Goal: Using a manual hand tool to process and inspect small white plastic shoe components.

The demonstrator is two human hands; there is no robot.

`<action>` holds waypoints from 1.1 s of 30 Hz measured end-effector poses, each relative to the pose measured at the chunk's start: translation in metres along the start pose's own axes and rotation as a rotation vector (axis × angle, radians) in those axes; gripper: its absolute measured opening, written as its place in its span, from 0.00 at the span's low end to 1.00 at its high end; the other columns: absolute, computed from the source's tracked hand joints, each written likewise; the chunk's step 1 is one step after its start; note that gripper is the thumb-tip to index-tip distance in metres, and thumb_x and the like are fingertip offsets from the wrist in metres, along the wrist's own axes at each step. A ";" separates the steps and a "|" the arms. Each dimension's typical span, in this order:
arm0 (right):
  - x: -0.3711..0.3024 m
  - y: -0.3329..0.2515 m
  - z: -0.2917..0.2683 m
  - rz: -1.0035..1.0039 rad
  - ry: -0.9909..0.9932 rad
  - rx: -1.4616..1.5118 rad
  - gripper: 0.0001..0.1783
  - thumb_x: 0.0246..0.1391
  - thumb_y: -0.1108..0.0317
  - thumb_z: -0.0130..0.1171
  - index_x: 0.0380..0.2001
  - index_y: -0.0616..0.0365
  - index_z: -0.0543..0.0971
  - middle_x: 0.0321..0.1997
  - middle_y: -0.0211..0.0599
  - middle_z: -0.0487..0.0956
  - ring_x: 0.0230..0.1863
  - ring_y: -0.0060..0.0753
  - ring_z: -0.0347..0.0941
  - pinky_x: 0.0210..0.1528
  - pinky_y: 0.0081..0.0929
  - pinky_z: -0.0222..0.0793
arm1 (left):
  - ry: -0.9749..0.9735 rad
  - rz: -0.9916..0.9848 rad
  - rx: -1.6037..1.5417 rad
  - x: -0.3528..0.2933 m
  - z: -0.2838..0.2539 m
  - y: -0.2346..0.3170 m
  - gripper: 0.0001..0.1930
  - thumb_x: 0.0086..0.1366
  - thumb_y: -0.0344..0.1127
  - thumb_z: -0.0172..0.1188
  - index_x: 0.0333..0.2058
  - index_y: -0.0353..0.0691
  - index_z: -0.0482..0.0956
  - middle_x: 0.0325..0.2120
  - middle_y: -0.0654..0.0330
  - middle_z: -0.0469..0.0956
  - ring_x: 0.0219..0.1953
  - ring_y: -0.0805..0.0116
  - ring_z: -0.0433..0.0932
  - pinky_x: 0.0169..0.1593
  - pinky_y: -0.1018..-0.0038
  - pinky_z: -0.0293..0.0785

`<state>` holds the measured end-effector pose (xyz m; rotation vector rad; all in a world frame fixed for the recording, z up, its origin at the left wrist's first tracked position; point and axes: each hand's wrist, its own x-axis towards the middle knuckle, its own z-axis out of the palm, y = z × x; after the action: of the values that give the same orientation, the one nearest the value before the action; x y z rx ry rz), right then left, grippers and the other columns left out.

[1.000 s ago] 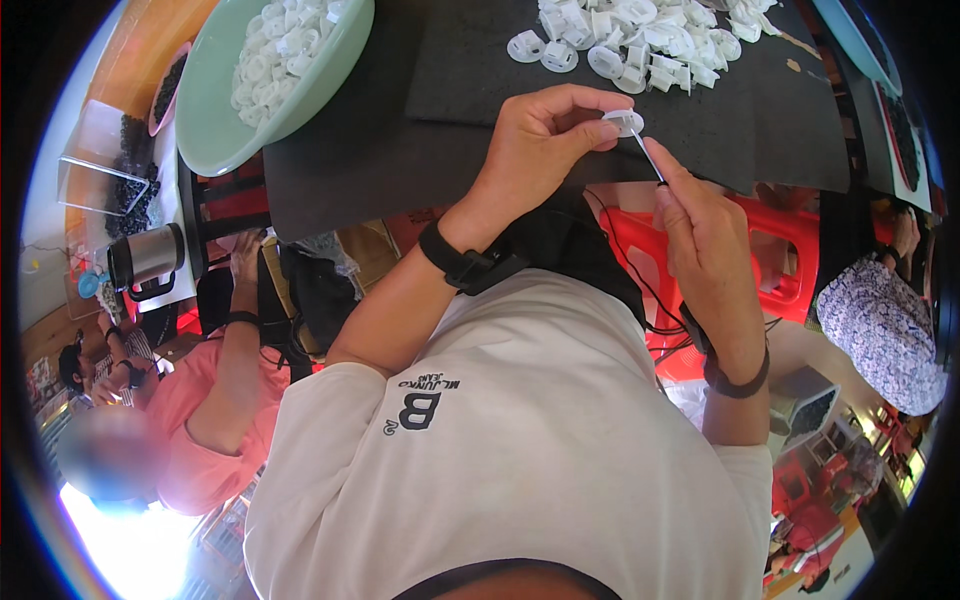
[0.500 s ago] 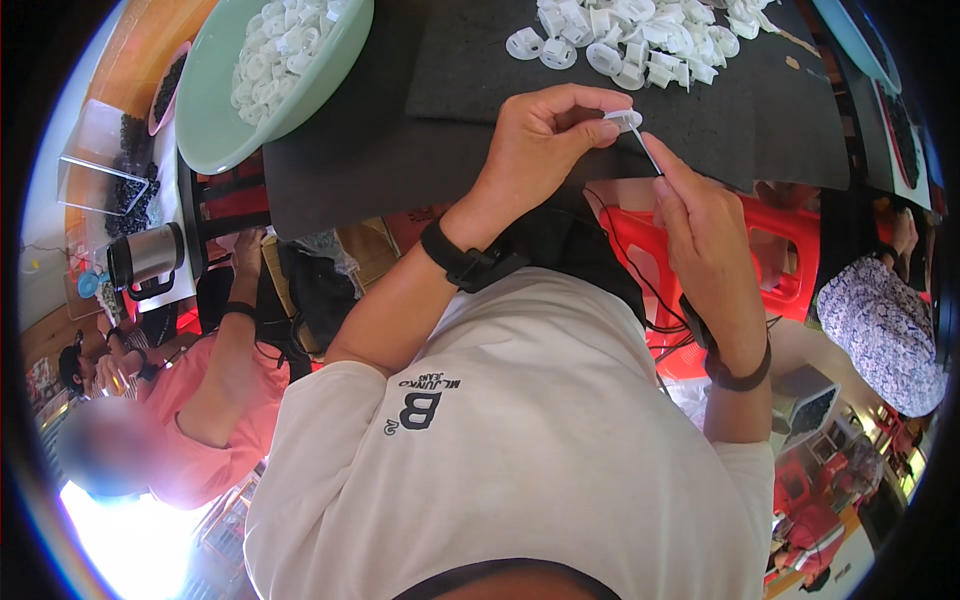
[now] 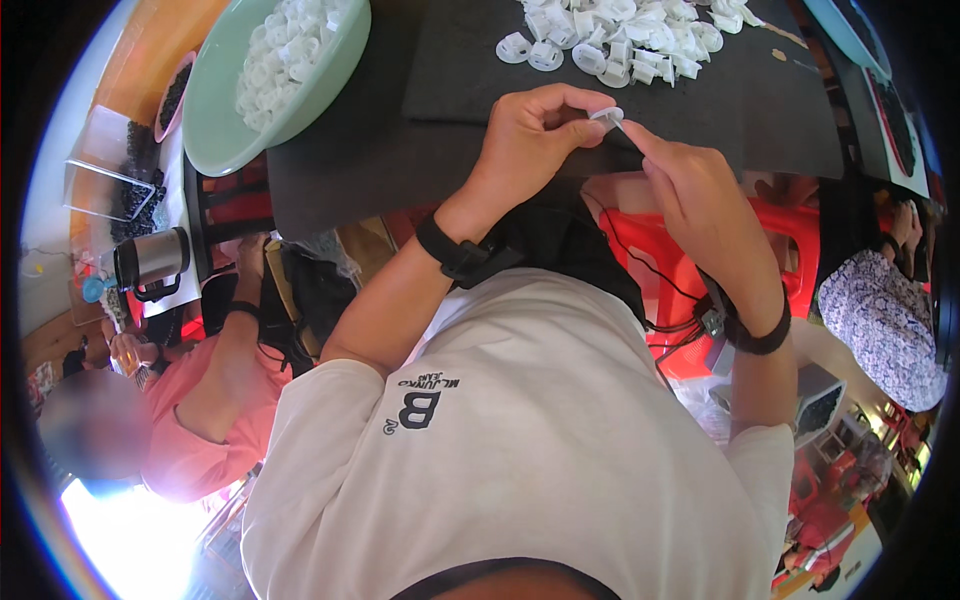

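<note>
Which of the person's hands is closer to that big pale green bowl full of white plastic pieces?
Left. The left hand is right of the pale green bowl, across bare black mat; the right hand lies farther right, beyond it.

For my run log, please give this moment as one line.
left hand: pinches small white part | right hand: fingertips on same part | white parts pile: beyond on dark mat

Far left of the pinch point, a pale green round bowl [image 3: 225, 110] holds white plastic pieces. Just above it, a loose heap of white plastic caps [image 3: 620, 35] lies on a dark grey mat [image 3: 760, 110]. Well down-left stands a steel thermos jug [image 3: 150, 257]; below-right, a red plastic chair [image 3: 650, 250].
</note>
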<state>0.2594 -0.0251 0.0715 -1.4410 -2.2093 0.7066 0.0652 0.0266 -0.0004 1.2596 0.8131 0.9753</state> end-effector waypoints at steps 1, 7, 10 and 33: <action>0.002 0.001 -0.001 0.011 -0.016 -0.023 0.19 0.59 0.75 0.48 0.54 0.65 0.74 0.32 0.57 0.79 0.33 0.58 0.76 0.35 0.42 0.71 | 0.014 -0.015 0.010 0.001 0.000 0.000 0.12 0.62 0.19 0.60 0.44 0.33 0.81 0.45 0.55 0.81 0.44 0.72 0.80 0.49 0.76 0.78; -0.005 -0.008 -0.010 0.095 0.077 0.144 0.20 0.59 0.73 0.52 0.55 0.62 0.74 0.32 0.56 0.79 0.33 0.54 0.77 0.38 0.37 0.71 | 0.036 0.008 -0.179 0.003 0.006 0.014 0.14 0.63 0.23 0.62 0.47 0.33 0.79 0.45 0.56 0.80 0.46 0.70 0.80 0.50 0.73 0.78; -0.019 -0.015 -0.017 0.106 0.132 0.198 0.22 0.58 0.73 0.55 0.57 0.60 0.74 0.32 0.52 0.79 0.32 0.47 0.76 0.40 0.31 0.71 | 0.003 0.046 -0.287 0.006 0.007 0.025 0.15 0.63 0.23 0.62 0.49 0.34 0.78 0.47 0.56 0.79 0.48 0.68 0.79 0.52 0.72 0.78; -0.018 -0.028 -0.022 0.082 0.520 0.613 0.33 0.52 0.80 0.63 0.63 0.54 0.70 0.37 0.27 0.75 0.25 0.10 0.66 0.19 0.09 0.58 | -0.194 0.112 -0.435 -0.013 0.041 0.055 0.16 0.63 0.20 0.60 0.50 0.31 0.77 0.51 0.52 0.77 0.50 0.66 0.79 0.55 0.70 0.77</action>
<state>0.2595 -0.0463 0.1050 -1.2161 -1.3855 0.8267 0.0898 0.0004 0.0600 1.0074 0.3559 1.0340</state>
